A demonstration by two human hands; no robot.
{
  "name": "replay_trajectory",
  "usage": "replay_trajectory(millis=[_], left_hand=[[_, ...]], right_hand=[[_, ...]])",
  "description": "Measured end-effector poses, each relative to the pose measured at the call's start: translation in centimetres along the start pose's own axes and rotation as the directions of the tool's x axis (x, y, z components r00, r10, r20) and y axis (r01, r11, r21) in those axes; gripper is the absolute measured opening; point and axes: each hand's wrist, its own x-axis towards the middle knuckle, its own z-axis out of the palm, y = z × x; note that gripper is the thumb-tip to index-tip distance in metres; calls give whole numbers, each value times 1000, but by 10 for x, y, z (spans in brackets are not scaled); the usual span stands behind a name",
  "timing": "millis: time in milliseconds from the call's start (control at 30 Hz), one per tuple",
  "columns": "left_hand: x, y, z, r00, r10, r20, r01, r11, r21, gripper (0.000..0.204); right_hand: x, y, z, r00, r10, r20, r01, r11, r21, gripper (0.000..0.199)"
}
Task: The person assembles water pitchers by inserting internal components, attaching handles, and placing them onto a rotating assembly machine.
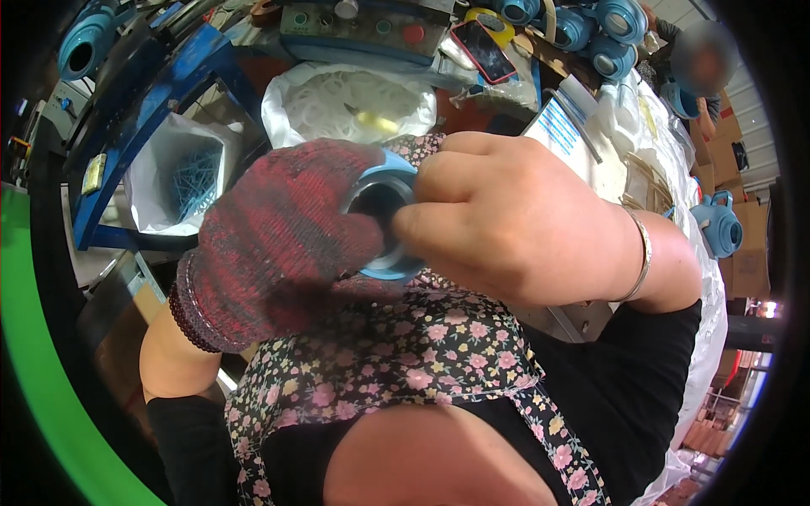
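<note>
Left hand (283, 232), in a dark red and black knitted glove, holds a light-blue, round-mouthed hollow housing (381, 192) in front of the wearer's chest. Left fingers clamped around its side, thumb reaching over the rim into the grey-lined opening. Right hand (515, 215) bare, a thin silver-coloured bangle (645, 253) at the wrist; fingers curled inward at the housing's right edge. Cannot tell whether they are clamped on the rim or on something within.

Beneath: black floral apron (405, 363). Beyond the housing, a white plastic-lined container (277, 114) of translucent rings (337, 93), a yellow-handled tool (375, 121) lying on them. To the left, a white bag (152, 181) of thin blue strips (198, 181). At the top, a grey control box with coloured buttons (359, 29); beside it, a red-edged black phone (483, 51). Similar blue housings (623, 21) cluster upper right, near another person's hand (707, 125).
</note>
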Motion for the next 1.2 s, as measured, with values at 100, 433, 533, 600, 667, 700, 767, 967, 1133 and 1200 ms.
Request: replay_trajectory(millis=[100,433,533,600,667,700,767,967,1133,1200], left_hand=[[2,2,5,1000,16,-1,-16,991,-133,32],[14,3,-2,989,149,17,-138,948,-287,32],[15,-6,-6,965,205,166,-146,939,-312,29],[3,-7,-9,960,229,164,-160,923,-351,27],[6,-16,-20,954,277,117,-208,888,-410,25],[19,-19,-33,956,284,75,-224,868,-443,23],[21,-46,-53,994,100,-42,-109,891,-441,29],[-52,-219,-153,646,-575,-501,720,678,150,53],[-87,-281,-182,510,-667,-544,823,195,533,64],[-82,-277,-176,520,-694,-498,799,188,572,70]], right_hand=[[4,5,-10,977,-49,209,70,993,-95,16],[16,10,-7,931,-111,348,171,974,-148,10],[17,11,-10,894,-107,435,152,986,-71,11],[24,4,-14,789,-131,600,78,991,113,20],[19,-9,-29,876,-60,478,5,993,117,40],[18,-11,-46,883,21,469,-21,1000,-5,46],[6,10,-35,998,-42,55,51,981,-188,40],[-72,70,3,279,862,-424,22,436,900,42],[-37,85,66,352,933,70,126,-122,985,66],[-20,100,76,503,863,58,156,-157,975,62]])
